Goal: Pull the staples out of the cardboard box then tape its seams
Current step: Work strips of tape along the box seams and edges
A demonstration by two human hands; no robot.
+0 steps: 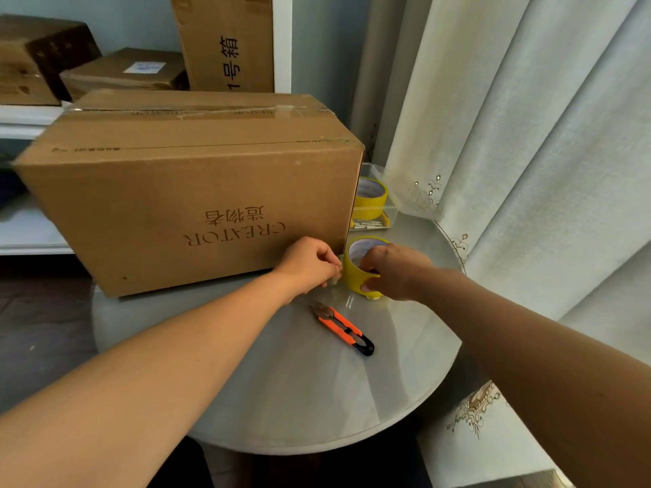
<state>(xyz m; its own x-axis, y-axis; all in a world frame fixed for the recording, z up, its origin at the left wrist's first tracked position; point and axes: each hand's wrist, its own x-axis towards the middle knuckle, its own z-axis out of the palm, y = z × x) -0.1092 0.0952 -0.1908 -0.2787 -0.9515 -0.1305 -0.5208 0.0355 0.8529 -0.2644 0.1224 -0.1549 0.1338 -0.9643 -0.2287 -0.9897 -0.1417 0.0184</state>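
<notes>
A large brown cardboard box (183,191) stands on the round grey table (299,399), its print upside down and clear tape along its top seam. Just right of its near bottom corner stands a yellow roll of tape (354,272). My right hand (394,272) grips the roll from the right, fingers inside its core. My left hand (310,264) is pinched at the roll's left side, fingers closed on what looks like the loose tape end. Orange and black snips (343,327) lie on the table in front of the roll.
Behind the box's right end a clear plastic tray (387,206) holds a second yellow tape roll (370,195) and small strips. A white curtain (510,135) hangs close on the right. Shelves at the back left carry more cardboard boxes (123,72).
</notes>
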